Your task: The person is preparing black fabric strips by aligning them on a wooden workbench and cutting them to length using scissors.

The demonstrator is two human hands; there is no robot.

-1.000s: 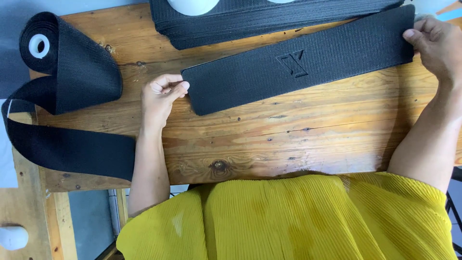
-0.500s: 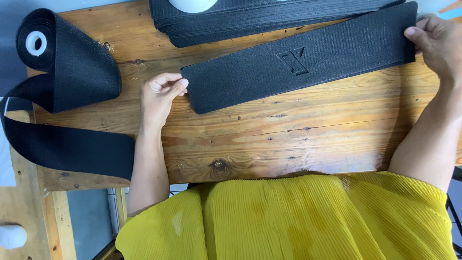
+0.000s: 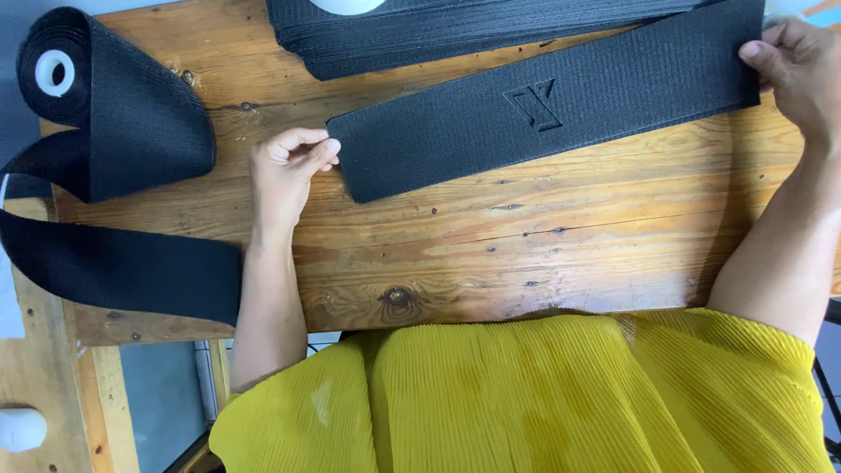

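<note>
Embossed black elastic strip [image 3: 543,109]: light, limp, stretchy. Left hand [image 3: 285,171] and right hand [image 3: 802,70] fingers pinch its opposite ends.

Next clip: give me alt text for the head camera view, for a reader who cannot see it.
A person's left hand and right hand pinch the two ends of a black elastic strip with an embossed emblem, stretched flat over a wooden table. A stack of similar strips lies behind it, and a roll of black elastic band sits at the left.
</note>
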